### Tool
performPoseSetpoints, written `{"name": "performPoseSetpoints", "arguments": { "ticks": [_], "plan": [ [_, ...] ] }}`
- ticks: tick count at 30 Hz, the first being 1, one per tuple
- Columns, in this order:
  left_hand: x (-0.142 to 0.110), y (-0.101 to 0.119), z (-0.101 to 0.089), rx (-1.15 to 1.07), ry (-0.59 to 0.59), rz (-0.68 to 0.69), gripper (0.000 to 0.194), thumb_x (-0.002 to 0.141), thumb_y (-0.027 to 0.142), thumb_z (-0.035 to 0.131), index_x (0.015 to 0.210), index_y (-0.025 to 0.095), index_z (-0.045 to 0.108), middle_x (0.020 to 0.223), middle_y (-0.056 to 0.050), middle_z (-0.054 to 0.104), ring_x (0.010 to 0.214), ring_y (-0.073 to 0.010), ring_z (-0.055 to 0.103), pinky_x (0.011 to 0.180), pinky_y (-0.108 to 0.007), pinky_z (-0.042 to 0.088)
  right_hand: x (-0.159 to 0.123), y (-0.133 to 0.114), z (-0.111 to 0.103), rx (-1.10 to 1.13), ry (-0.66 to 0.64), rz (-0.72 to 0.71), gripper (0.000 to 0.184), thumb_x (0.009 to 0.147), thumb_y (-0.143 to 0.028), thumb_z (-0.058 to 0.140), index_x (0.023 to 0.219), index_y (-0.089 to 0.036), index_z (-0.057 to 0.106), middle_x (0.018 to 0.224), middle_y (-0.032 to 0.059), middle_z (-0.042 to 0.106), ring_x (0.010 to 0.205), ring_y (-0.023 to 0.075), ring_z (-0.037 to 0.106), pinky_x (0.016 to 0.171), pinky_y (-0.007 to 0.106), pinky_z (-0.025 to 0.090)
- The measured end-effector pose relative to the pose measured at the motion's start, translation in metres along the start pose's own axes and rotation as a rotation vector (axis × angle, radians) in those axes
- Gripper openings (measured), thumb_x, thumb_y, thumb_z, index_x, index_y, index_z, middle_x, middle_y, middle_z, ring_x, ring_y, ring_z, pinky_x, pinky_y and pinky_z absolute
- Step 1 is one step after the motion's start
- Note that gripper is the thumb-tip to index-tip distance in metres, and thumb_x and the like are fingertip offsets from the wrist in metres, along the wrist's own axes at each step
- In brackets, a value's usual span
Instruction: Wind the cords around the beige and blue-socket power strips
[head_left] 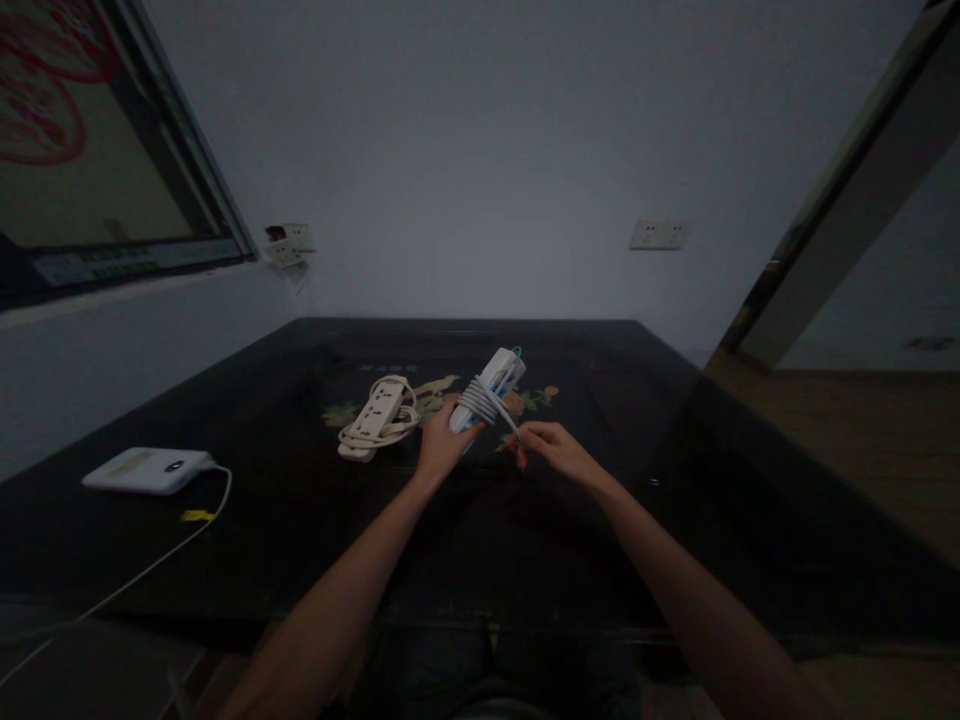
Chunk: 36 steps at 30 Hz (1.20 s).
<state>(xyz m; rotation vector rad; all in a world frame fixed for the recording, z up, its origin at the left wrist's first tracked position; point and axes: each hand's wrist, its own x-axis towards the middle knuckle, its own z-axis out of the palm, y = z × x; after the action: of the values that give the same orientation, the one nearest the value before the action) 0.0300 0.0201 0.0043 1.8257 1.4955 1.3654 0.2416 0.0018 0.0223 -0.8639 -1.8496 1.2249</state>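
My left hand [442, 438] is closed round the near end of a white and blue power strip [501, 370], tilted above the dark table. Several turns of white cord [484, 399] wrap its middle. From that coil a stretch of cord runs to my right hand [551, 446], whose fingers pinch it near its end. A thin greenish loop shows at the strip's far end. To the left lies a second, cream power strip [381, 412] with its own cord wound loosely round it.
A white power bank [150, 470] with a white cable [161, 560] lies on the left of the black table [615, 590], beside a yellow tag [196, 516]. Wall sockets [660, 234] are at the back right, more [289, 245] at the back left near a window.
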Motion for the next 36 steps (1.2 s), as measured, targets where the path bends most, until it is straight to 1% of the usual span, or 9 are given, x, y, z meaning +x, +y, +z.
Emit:
{"name": "performPoseSetpoints", "arguments": {
  "ticks": [3,8,13,16,21,25,30,33,36],
  "plan": [
    [0.0,-0.003,-0.001,0.038,-0.02,0.003,0.044,0.07,0.03,0.071,0.11,0.014,0.063,0.102,-0.008,0.07,0.091,-0.0251,0.065,0.082,-0.035,0.049,0.0,-0.003,-0.008,-0.021,0.255,-0.02,0.037,0.073,-0.052,0.066,0.082,-0.016,0.066,0.069,-0.0003,0.061,0.059,0.0116,0.052,0.056,0.023,0.039],
    [-0.005,0.0,0.0,0.12,-0.171,0.105,0.049,0.068,0.023,0.073,0.116,0.02,0.062,0.107,-0.007,0.07,0.097,-0.0267,0.065,0.087,-0.037,0.048,-0.005,-0.006,-0.042,-0.1,0.676,-0.094,0.033,0.074,-0.047,0.063,0.08,-0.015,0.068,0.061,-0.0009,0.057,0.058,0.0125,0.049,0.052,0.023,0.035],
    [-0.014,0.009,0.002,-0.026,-0.398,0.267,0.049,0.069,0.021,0.072,0.118,0.023,0.062,0.115,-0.005,0.069,0.105,-0.0239,0.063,0.093,-0.034,0.046,-0.011,0.003,-0.074,-0.201,0.908,-0.108,0.032,0.075,-0.043,0.061,0.087,-0.014,0.069,0.059,-0.0012,0.056,0.053,0.0117,0.044,0.051,0.024,0.032],
    [-0.016,0.013,0.004,-0.129,-0.42,0.25,0.051,0.068,0.023,0.073,0.118,0.019,0.062,0.114,-0.007,0.068,0.105,-0.0241,0.063,0.093,-0.034,0.046,-0.012,0.01,-0.084,-0.313,0.838,-0.074,0.03,0.074,-0.041,0.061,0.086,-0.014,0.069,0.064,0.001,0.06,0.056,0.0128,0.047,0.054,0.024,0.034],
    [-0.014,0.023,0.001,-0.199,-0.318,0.109,0.052,0.064,0.022,0.074,0.114,0.014,0.063,0.106,-0.008,0.07,0.099,-0.0261,0.064,0.089,-0.037,0.048,-0.008,0.019,-0.08,-0.52,0.605,-0.033,0.025,0.078,-0.033,0.056,0.085,-0.014,0.069,0.078,0.0065,0.069,0.069,0.0183,0.059,0.065,0.028,0.042],
    [-0.013,0.031,-0.003,-0.264,-0.292,0.073,0.048,0.062,0.02,0.073,0.109,0.014,0.064,0.103,-0.006,0.071,0.095,-0.0254,0.065,0.086,-0.037,0.049,-0.005,0.019,-0.058,-0.725,0.45,0.031,0.022,0.083,-0.022,0.05,0.095,-0.015,0.067,0.089,0.0091,0.07,0.081,0.0212,0.064,0.071,0.029,0.045],
    [-0.013,0.031,-0.002,-0.244,-0.264,0.083,0.049,0.064,0.021,0.072,0.111,0.013,0.063,0.109,-0.007,0.069,0.102,-0.0252,0.062,0.092,-0.035,0.047,-0.006,0.007,-0.023,-0.93,0.273,0.089,0.022,0.084,-0.025,0.056,0.102,-0.017,0.066,0.108,0.0122,0.066,0.096,0.0251,0.064,0.076,0.032,0.047],
    [-0.012,0.026,0.0,-0.235,-0.217,0.094,0.051,0.065,0.025,0.072,0.114,0.013,0.061,0.112,-0.008,0.068,0.105,-0.0248,0.062,0.093,-0.035,0.046,-0.008,0.0,-0.008,-1.005,0.111,0.047,0.037,0.081,-0.026,0.062,0.118,-0.021,0.06,0.125,0.0116,0.058,0.112,0.0254,0.056,0.087,0.035,0.046],
    [-0.009,0.02,0.002,-0.226,-0.163,0.072,0.054,0.066,0.026,0.073,0.117,0.012,0.06,0.113,-0.008,0.068,0.104,-0.0247,0.062,0.092,-0.035,0.047,-0.01,-0.002,0.003,-0.99,-0.014,-0.011,0.053,0.075,-0.035,0.071,0.123,-0.02,0.057,0.125,0.0135,0.055,0.115,0.0273,0.052,0.092,0.039,0.045]
  ]
}}
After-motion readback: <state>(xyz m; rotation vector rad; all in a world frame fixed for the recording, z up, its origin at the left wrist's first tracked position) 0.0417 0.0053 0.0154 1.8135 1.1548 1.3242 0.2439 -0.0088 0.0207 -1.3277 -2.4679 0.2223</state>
